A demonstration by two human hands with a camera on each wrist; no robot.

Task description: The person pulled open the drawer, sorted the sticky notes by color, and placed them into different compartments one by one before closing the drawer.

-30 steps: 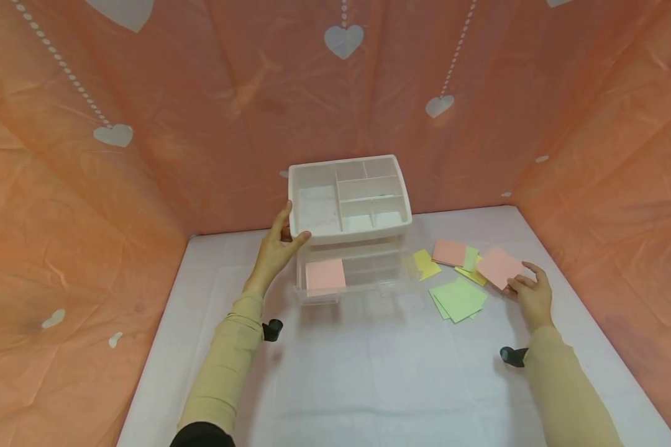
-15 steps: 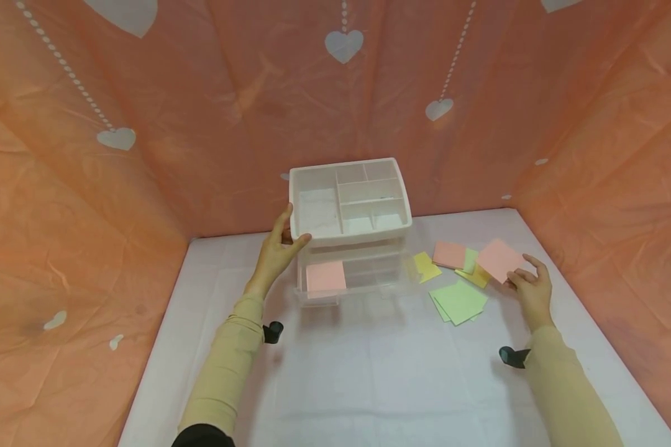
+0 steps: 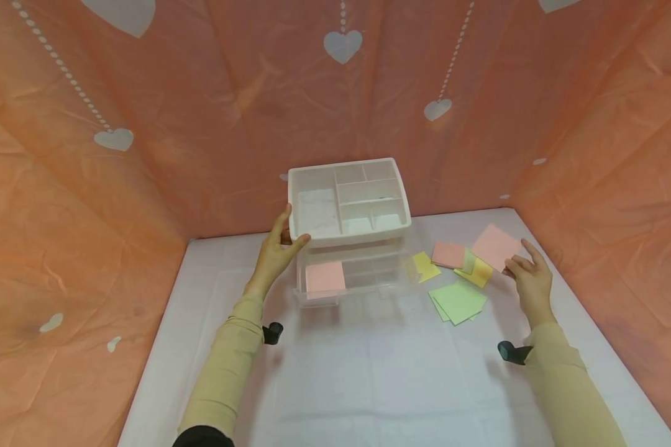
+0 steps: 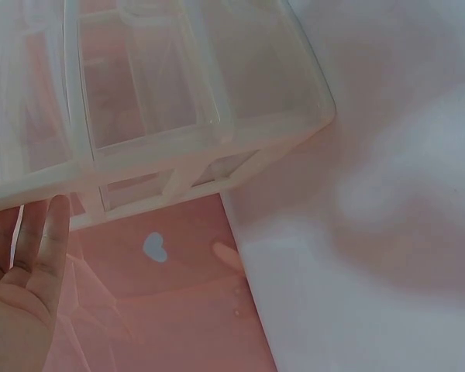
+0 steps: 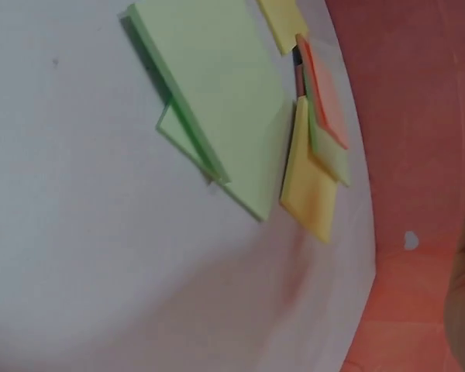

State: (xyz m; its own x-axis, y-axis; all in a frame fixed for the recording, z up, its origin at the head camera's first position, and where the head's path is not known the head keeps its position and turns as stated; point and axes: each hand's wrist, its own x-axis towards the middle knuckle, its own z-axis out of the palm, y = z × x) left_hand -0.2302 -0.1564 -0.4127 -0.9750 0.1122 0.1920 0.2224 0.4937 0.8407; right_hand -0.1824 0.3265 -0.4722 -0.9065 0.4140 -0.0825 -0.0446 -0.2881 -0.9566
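Observation:
A white desk organizer [image 3: 352,233] with a divided top tray stands at the back of the table. Its clear drawer [image 3: 369,273] is pulled out, with a pink sticky note pad [image 3: 325,277] in its left part. My left hand [image 3: 274,254] holds the organizer's left front corner, thumb at the front rim and fingers along the side; the left wrist view shows the fingertips [image 4: 58,205] against its side. My right hand [image 3: 531,282] pinches another pink sticky note pad [image 3: 496,247] by its right corner, above the table. That pad is outside the right wrist view.
Green sticky notes [image 3: 458,302] lie right of the drawer. Behind them are a yellow pad [image 3: 477,273], a darker pink pad [image 3: 448,254] overlapping a green one, and another yellow pad [image 3: 425,267] beside the organizer. Orange curtains [image 3: 246,124] enclose the table's back and sides.
My right hand has raised the pink sticky note pad up and away from the pile, uncovering more of the yellow pad. The left hand and the organizer stay in place.

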